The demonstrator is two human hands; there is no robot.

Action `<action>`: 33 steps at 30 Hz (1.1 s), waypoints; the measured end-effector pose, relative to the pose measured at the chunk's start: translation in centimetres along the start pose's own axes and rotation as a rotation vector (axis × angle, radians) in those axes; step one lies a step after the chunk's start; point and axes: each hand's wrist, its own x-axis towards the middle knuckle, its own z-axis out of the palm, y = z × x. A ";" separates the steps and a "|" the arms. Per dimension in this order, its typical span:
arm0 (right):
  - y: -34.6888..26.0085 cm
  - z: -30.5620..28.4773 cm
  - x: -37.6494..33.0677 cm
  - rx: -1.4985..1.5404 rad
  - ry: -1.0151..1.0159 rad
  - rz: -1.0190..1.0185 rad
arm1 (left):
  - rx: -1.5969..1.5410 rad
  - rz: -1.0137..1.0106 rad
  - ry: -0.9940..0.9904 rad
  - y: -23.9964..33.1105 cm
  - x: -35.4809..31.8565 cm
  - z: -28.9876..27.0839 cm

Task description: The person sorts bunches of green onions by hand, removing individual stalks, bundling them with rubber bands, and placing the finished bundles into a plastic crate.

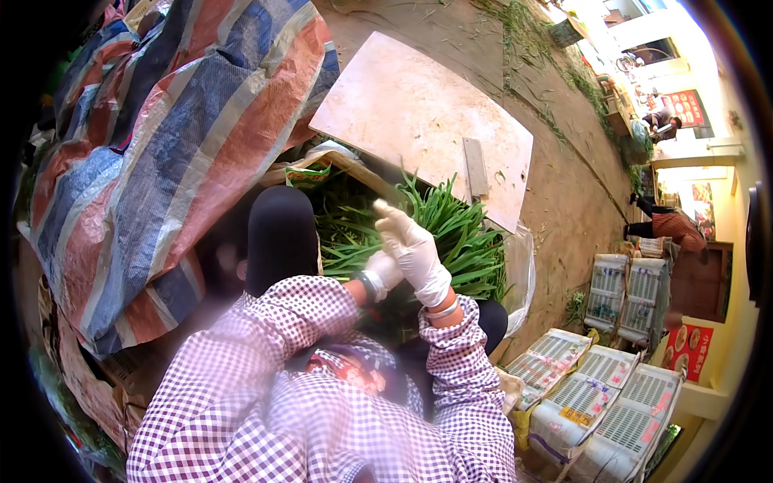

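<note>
Both my hands wear thin white gloves and meet over a heap of long green leafy stalks point(451, 233) in front of my lap. My right hand point(415, 253) is uppermost, its fingers stretched up and to the left, slightly apart, with nothing visible in them. It crosses in front of my left hand point(382, 270), whose fingers are hidden behind it. A dark band circles the left wrist, and a pale bracelet point(441, 311) sits on the right one. The stalks lie in an open sack point(342, 154) with a pale edge.
Beyond the greens lies a pale board point(419, 113) with a flat grey strip point(475, 167) on it. A striped tarpaulin point(185, 153) covers a pile at left. Vented white crates point(600, 402) stand at right. Two people are in the distance at far right.
</note>
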 end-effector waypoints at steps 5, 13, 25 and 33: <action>-0.8 -0.8 0.1 -0.591 -0.132 0.031 | -0.109 0.012 -0.002 -0.8 -0.4 0.3; 2.9 0.7 -0.6 -1.027 -0.011 -0.181 | 0.083 -0.012 -0.028 0.1 -0.5 -0.4; -1.7 1.0 -4.9 -0.192 -0.445 -0.126 | -0.196 -0.490 -0.002 1.0 -0.1 -1.8; 9.7 -3.3 -17.3 -0.038 -0.210 0.769 | -0.702 -0.439 0.094 1.4 -0.9 -0.8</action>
